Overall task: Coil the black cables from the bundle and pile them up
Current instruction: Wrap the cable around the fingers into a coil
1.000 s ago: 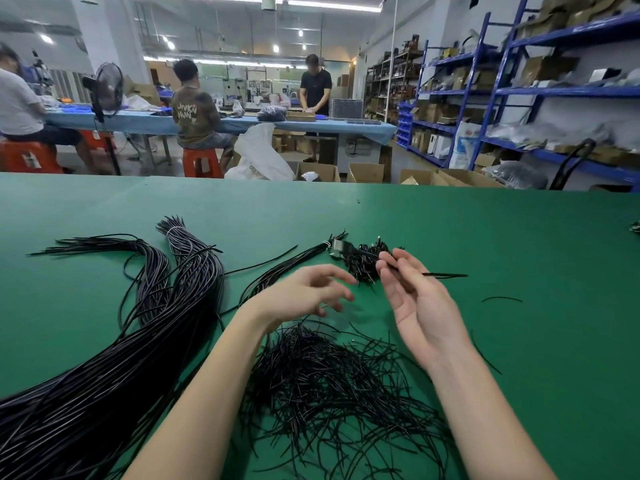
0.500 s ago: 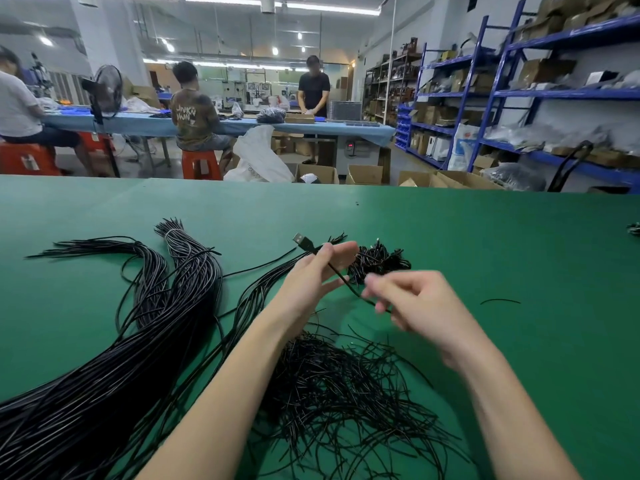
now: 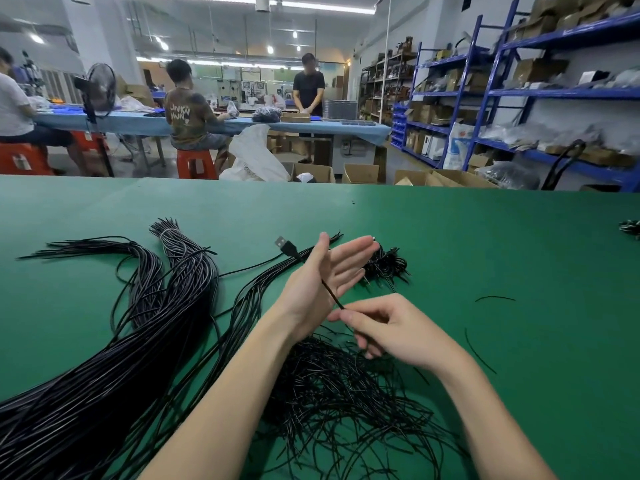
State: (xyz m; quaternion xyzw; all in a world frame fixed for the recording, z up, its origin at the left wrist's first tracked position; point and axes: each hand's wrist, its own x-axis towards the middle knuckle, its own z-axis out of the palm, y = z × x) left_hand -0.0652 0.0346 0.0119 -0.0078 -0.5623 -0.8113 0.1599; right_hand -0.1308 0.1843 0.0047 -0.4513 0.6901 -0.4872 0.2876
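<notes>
Two hands: worked one black cable.
Left hand: fingers straight, cable across palm.
Right hand: pinched the cable.
Bundle: lay leftward.

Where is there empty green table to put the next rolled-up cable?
Bare green table lies right of the small coiled pile, up to the far edge. Only stray wire bits lie there. Left is crowded with the long cable bundle; the loose tangle fills the near middle.

The only lettering sits pale on the back of a seated person's brown shirt, roughly "UNKN" over a second line too blurred to read.
</notes>
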